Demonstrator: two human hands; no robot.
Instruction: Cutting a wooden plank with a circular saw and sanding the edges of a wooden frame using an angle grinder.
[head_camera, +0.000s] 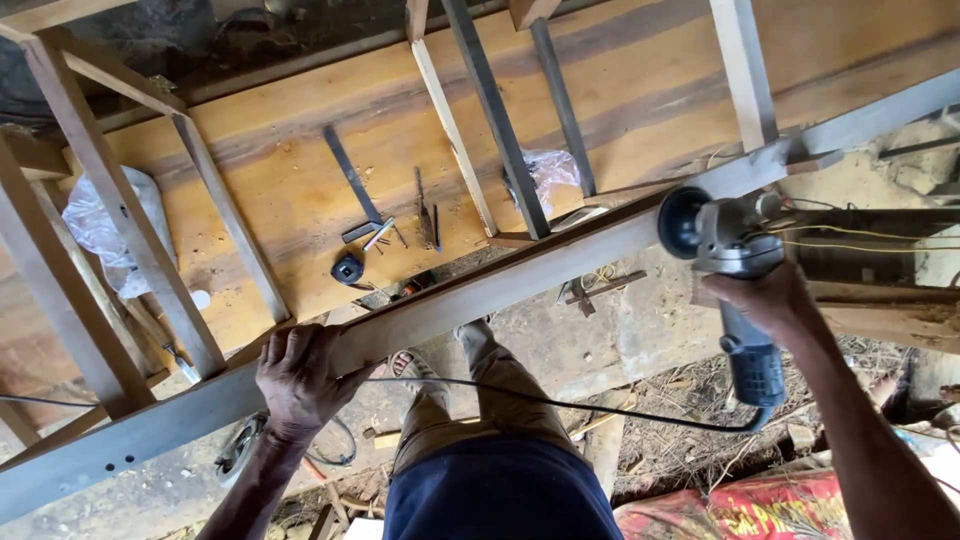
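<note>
A long grey rail (520, 280) of a wooden frame runs diagonally across the view, from lower left to upper right. My left hand (300, 375) grips this rail from below, fingers curled over its edge. My right hand (770, 300) holds a grey and blue angle grinder (725, 255) by its body. The grinder's round black head sits against the rail at the right. Its blue handle points down, and a black cord (560, 405) trails left across my legs.
A wide wooden workbench (300, 200) lies beyond the rail, with a metal square, a tape measure (347, 268), nails and a clear plastic bag (545, 170). Frame slats (110, 200) cross it. Another plastic bag is at left. Dirt floor, scraps and a red sack (780, 505) lie below.
</note>
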